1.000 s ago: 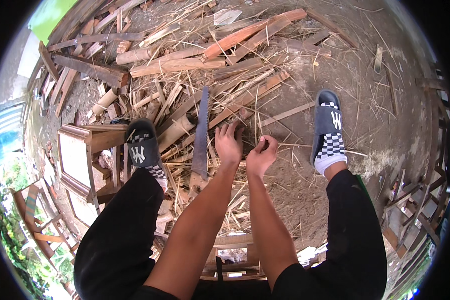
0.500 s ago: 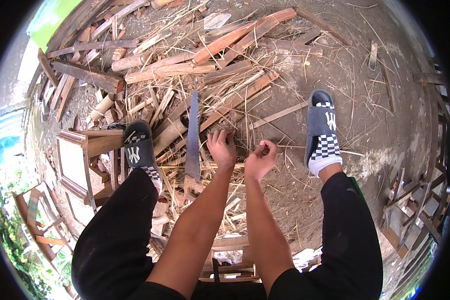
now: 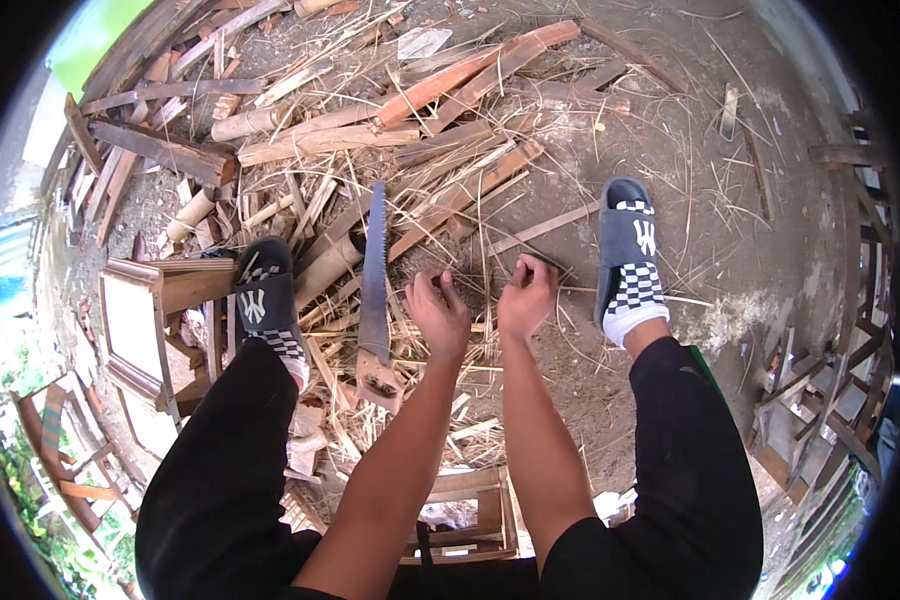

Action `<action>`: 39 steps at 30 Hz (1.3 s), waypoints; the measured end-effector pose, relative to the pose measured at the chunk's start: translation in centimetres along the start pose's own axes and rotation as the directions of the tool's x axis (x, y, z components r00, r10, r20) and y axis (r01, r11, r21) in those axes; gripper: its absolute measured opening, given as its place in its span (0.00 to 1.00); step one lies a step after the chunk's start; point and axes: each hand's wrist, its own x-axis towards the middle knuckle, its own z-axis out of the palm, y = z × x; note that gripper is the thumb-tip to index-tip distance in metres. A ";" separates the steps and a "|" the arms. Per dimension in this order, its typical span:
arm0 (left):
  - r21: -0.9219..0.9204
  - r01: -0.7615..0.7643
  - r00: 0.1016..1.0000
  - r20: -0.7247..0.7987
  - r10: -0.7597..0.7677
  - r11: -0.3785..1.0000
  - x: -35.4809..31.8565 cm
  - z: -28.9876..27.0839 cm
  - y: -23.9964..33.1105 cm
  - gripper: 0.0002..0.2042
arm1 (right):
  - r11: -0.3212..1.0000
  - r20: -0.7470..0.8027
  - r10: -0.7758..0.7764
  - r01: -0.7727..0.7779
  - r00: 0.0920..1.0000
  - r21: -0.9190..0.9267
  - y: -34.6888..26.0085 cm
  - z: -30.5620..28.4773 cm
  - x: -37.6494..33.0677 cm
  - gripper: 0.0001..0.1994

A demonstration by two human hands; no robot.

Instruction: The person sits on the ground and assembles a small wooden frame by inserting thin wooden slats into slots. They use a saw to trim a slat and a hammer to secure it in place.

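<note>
Both my hands hang above a litter of thin wood strips, a small gap between them. My left hand (image 3: 438,312) has its fingers curled, with the thumb close to the fingertips. My right hand (image 3: 527,300) is closed in a pinch. Whatever either hand holds, if anything, is too small or hidden to make out. Left of my left hand lies a handsaw (image 3: 374,270), its blade pointing away and its wooden handle (image 3: 378,380) toward me. A thin strip (image 3: 635,293) shows to the right of my right hand; I cannot tell whether it touches the hand.
Split wood pieces (image 3: 330,145) and a bamboo piece (image 3: 328,268) are heaped beyond the hands. My slippered feet stand either side, the left slipper (image 3: 265,290) by a wooden frame (image 3: 135,320), the right slipper (image 3: 620,240) on the dirt floor. Slatted wood (image 3: 830,400) stands at far right.
My hands have drawn slightly apart, the left one shifting a little nearer to me and the right one slightly away. The whole view has shifted a little; the saw still lies in place.
</note>
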 end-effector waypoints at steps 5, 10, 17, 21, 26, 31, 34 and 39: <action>-0.108 0.161 0.986 0.063 -0.154 0.981 -0.2 -0.9 1.1 0.06 | 0.999 -0.059 0.034 -0.034 0.998 0.002 -0.3 0.8 0.2 0.03; -0.171 0.217 0.976 0.055 -0.211 0.961 0.4 -2.0 1.5 0.07 | 0.992 -0.002 0.100 -0.100 0.995 -0.071 -1.3 1.0 0.8 0.03; -0.241 0.311 0.948 0.013 -0.317 0.919 0.3 -4.1 2.0 0.10 | 0.959 0.114 0.158 -0.125 0.981 -0.256 -2.8 0.7 1.9 0.05; -0.466 0.356 0.916 0.001 -0.402 0.810 -1.5 -5.8 4.2 0.13 | 0.989 0.127 0.147 -0.147 0.981 -0.009 2.3 0.7 2.5 0.03; -0.571 0.345 0.902 -0.018 -0.431 0.745 -1.6 -8.7 6.4 0.13 | 0.623 0.311 0.417 -0.518 0.854 0.587 -5.5 -4.6 1.8 0.04; -0.740 0.366 0.914 0.173 -0.366 0.564 2.6 -15.1 13.1 0.14 | 0.686 0.303 0.034 -0.243 0.952 0.686 -19.2 -14.8 5.0 0.07; -0.746 0.220 0.975 0.147 -0.166 0.629 7.0 -21.4 19.6 0.14 | 0.649 0.228 -0.210 -0.039 0.951 0.760 -28.7 -23.6 7.1 0.09; -0.511 -0.302 0.928 0.034 0.370 0.805 14.7 -30.9 26.9 0.15 | 0.670 0.416 -0.424 -0.030 0.804 0.742 -36.1 -33.1 8.5 0.12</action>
